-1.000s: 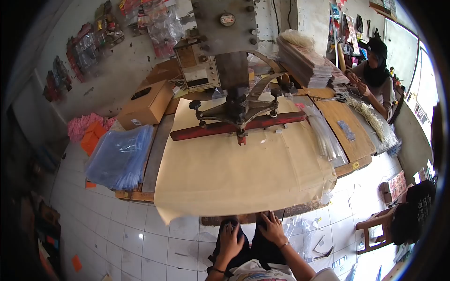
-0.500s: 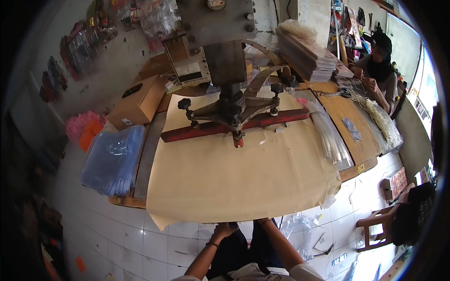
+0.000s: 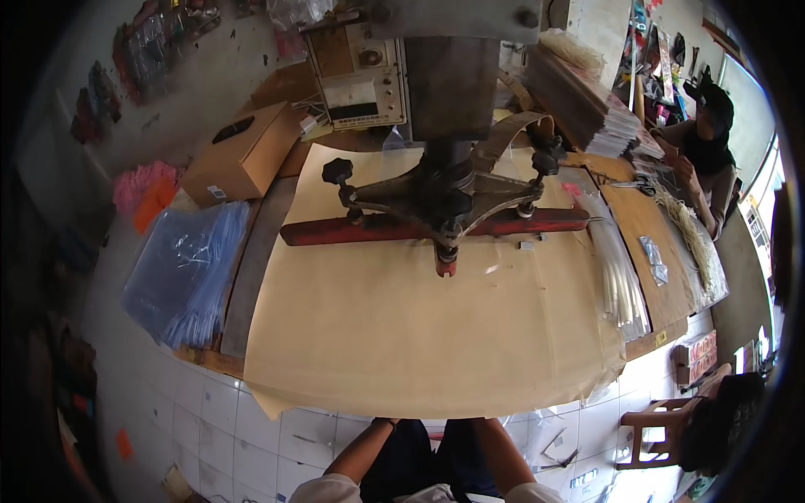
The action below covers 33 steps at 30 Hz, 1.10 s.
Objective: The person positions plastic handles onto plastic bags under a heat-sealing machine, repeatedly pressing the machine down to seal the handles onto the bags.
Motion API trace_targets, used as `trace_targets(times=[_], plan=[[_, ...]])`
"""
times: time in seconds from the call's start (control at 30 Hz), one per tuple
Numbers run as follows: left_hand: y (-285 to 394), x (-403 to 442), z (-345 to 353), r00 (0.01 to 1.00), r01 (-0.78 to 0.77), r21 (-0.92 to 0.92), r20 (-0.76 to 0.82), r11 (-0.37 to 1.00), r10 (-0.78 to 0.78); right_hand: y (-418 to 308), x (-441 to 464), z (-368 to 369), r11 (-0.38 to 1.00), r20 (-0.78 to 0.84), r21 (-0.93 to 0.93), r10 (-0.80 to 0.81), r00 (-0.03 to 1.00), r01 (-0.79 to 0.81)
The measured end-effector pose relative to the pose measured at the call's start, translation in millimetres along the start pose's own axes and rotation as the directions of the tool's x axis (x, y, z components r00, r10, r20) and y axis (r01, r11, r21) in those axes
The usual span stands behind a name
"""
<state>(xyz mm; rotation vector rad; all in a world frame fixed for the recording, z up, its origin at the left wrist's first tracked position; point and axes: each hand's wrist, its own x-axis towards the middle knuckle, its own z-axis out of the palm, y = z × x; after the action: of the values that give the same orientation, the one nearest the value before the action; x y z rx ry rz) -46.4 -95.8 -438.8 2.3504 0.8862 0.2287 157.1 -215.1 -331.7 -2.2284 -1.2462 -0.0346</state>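
My left hand (image 3: 388, 422) and my right hand (image 3: 483, 422) reach under the near edge of a large tan sheet (image 3: 402, 352) that covers the worktable. Only the wrists and forearms show; the fingers of both hands are hidden beneath that edge. A band circles my left wrist. Over the sheet stands a machine's press head (image 3: 449, 189), a three-armed metal bracket with black knobs. Below it a long red bar (image 3: 377, 230) runs across the sheet. Small bits lie near a grey metal piece (image 3: 526, 246) on the sheet.
Clear blue plastic sleeves (image 3: 180, 268) are stacked at left, beside a cardboard box (image 3: 243, 155). Plastic strips (image 3: 619, 285) lie at right, near small packets (image 3: 654, 258). Another person (image 3: 708, 159) sits at the far right. A stool (image 3: 658, 436) stands on the tiled floor.
My view has come closer to the table and machine. Both hands have slid farther under the sheet's near edge, and the left hand, partly visible before, is now hidden.
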Motion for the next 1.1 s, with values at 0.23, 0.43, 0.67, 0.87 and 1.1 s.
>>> trace_targets(times=[0.23,0.43,0.67,0.87,1.1], plan=[[-6,-1,8,0.999,-0.017,0.004,-0.029,1.0,0.018,0,-2,-2,1.0,0.007,-0.002,0.012,1.0,-0.012],[-15,-3,20,0.993,-0.063,0.038,-0.1,0.997,0.067,0,2,-2,1.0,0.001,0.0,0.021,1.0,-0.021],[-18,-2,42,0.988,-0.028,-0.309,-0.151,0.951,-0.02,1,-1,-1,1.0,0.004,-0.009,0.021,1.0,-0.021],[-18,-4,31,0.995,0.06,-0.351,-0.048,0.935,-0.082,-1,1,0,1.0,0.007,-0.006,0.023,1.0,-0.023],[-9,-9,12,1.0,0.012,-0.068,-0.019,0.998,-0.013,0,-1,3,0.999,0.006,-0.008,0.031,1.0,-0.031]])
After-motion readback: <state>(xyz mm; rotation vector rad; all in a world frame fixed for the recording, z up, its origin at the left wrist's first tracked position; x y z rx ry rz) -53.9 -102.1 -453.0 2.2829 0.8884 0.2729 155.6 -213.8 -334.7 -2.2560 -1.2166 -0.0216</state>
